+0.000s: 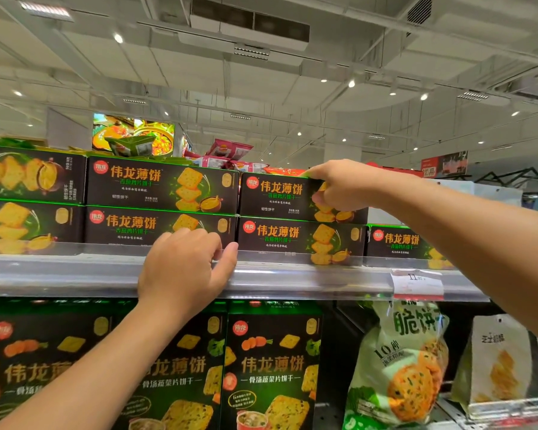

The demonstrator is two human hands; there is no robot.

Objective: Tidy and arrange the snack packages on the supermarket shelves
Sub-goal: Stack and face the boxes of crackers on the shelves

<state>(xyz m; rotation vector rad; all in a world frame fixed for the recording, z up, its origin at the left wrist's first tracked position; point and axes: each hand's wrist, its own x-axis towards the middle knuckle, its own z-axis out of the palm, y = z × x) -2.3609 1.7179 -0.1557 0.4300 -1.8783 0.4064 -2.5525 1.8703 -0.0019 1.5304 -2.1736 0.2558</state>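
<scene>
Long black-and-green cracker boxes lie stacked two high along the top shelf (pixel 59 274). My right hand (pixel 339 187) grips the right end of the upper box (pixel 277 195) in the third stack, fingers over its top edge and thumb on its front. My left hand (pixel 184 268) is at the shelf's front lip, fingers curled against the lower front of the bottom box (pixel 156 225) in the second stack, thumb out toward the neighbouring bottom box (pixel 298 240). Further right a single box (pixel 398 242) lies alone with nothing on top.
Below, tall black cracker boxes (pixel 271 367) stand in a row, with a green cracker bag (pixel 401 361) and a white bag (pixel 497 358) to their right. A price tag (pixel 416 282) hangs on the shelf rail. Pink snack bags (pixel 230 150) lie beyond the top shelf.
</scene>
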